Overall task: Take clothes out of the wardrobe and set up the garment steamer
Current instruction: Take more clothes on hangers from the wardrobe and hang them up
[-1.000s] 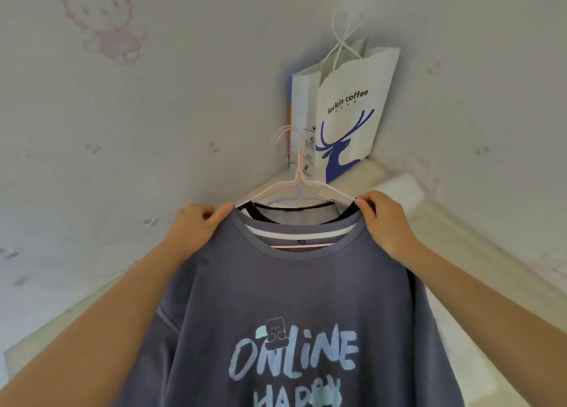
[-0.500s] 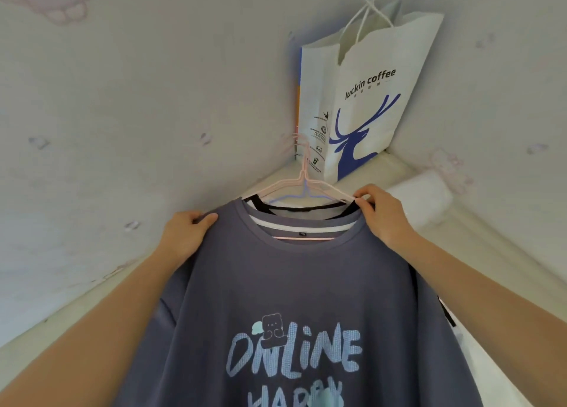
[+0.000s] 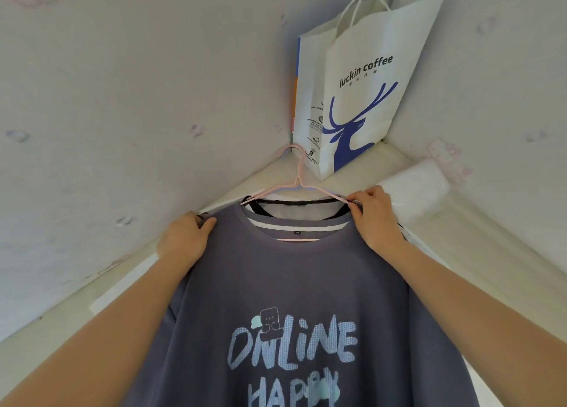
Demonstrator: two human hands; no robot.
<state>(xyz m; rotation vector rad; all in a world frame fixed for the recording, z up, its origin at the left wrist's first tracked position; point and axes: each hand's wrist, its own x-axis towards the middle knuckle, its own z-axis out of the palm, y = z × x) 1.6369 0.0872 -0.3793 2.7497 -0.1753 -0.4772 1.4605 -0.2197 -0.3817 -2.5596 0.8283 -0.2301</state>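
My left hand (image 3: 184,238) pinches the grey T-shirt (image 3: 291,284) at its left shoulder edge; bare wall (image 3: 122,100) lies beyond it. Between my grips rises the pink hanger (image 3: 296,173). My right hand (image 3: 372,216) pinches the shirt's right shoulder, the paper bag (image 3: 362,84) standing just above.
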